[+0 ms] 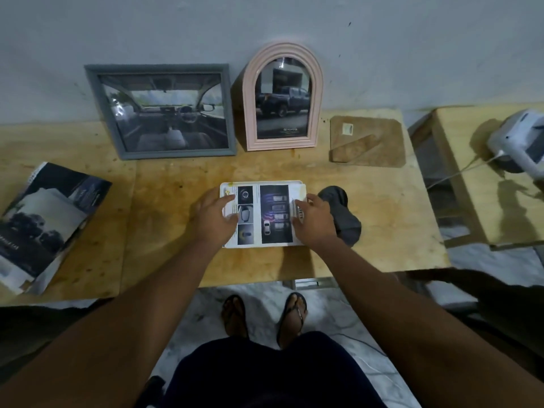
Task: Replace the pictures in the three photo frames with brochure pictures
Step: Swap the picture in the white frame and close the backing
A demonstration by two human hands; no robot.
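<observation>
Far left of the white frame, a stack of brochures (50, 225) lies on the table (164, 260); the picture's edge cuts off its near corner and its cover print is too dark to read. Behind and left of the white frame, the grey frame (97, 113) leans on the wall and holds a picture of a car's interior, with glare on the glass. Your left hand (213, 219) lies open, its fingers flat on the left part of a brochure page (273, 213). That page covers the white frame (265, 182), which lies flat with only a thin rim showing, so you cannot tell what else is in it. Directly behind it stands the pink arched frame (250, 113), holding a picture of a dark pickup. Your right hand (313, 222) is open too, its fingers pressing the page's right edge. Just right of the white frame, a grey cloth (346, 222) is partly hidden by that hand. Behind and right lies a brown backing board (379, 136). Far right, a white device (521, 139) is cut off.
</observation>
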